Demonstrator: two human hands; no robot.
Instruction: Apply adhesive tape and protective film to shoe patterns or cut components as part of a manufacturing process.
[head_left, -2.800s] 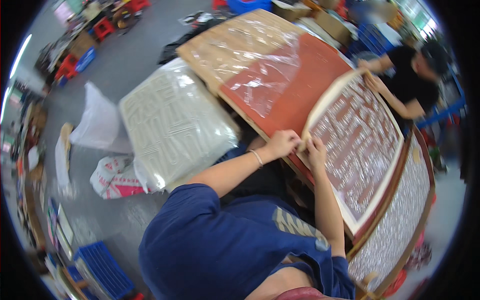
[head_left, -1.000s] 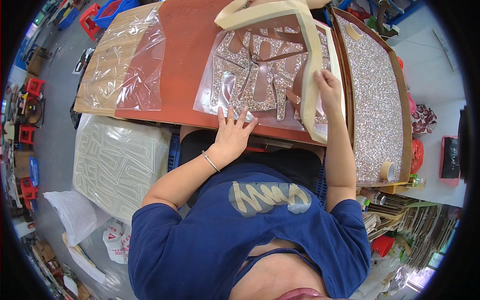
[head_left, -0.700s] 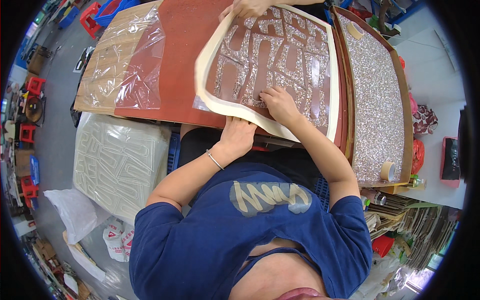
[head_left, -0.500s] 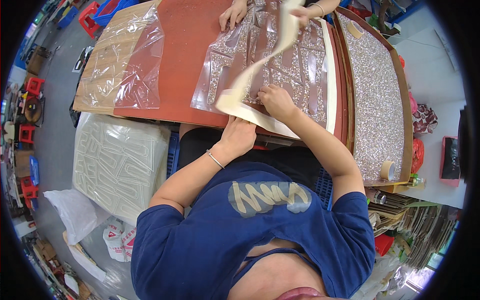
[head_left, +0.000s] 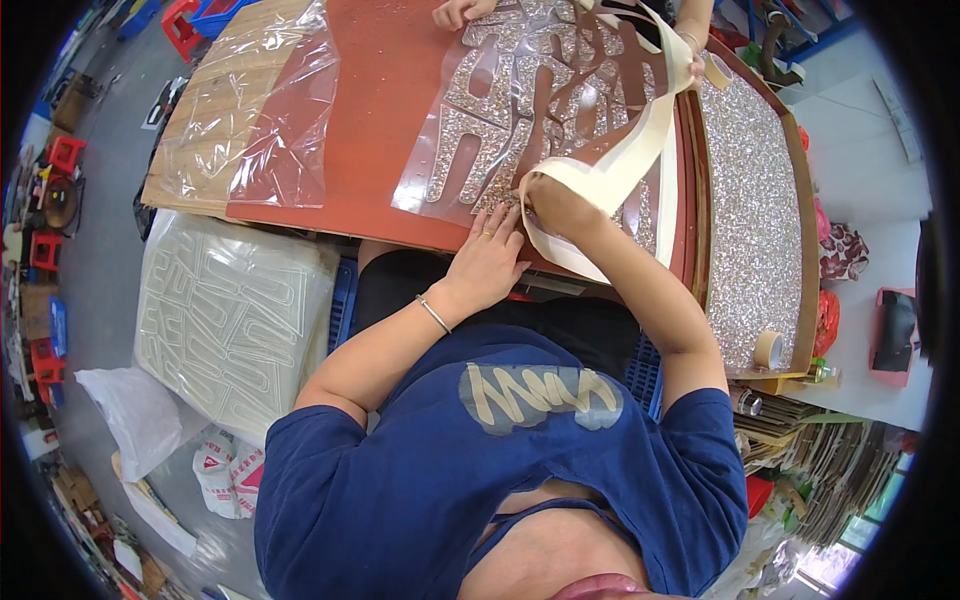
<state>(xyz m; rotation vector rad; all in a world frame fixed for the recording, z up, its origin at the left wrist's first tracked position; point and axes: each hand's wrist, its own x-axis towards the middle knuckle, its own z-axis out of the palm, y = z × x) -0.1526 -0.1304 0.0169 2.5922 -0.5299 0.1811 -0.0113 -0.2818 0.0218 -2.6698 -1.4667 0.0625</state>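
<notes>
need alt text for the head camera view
A person's left hand rests on the near edge of a glittery sheet on a red tabletop; the right hand is at a curled cream border, held farther up by a co-worker's hand.

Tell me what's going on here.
A person's left hand lies spread at the near edge of a glitter sheet on a red board. The right hand is at the curled near end of a pale frame, its grip partly hidden. Across the board, a co-worker's hand holds a raised part of the frame; another hand rests farther left.
</notes>
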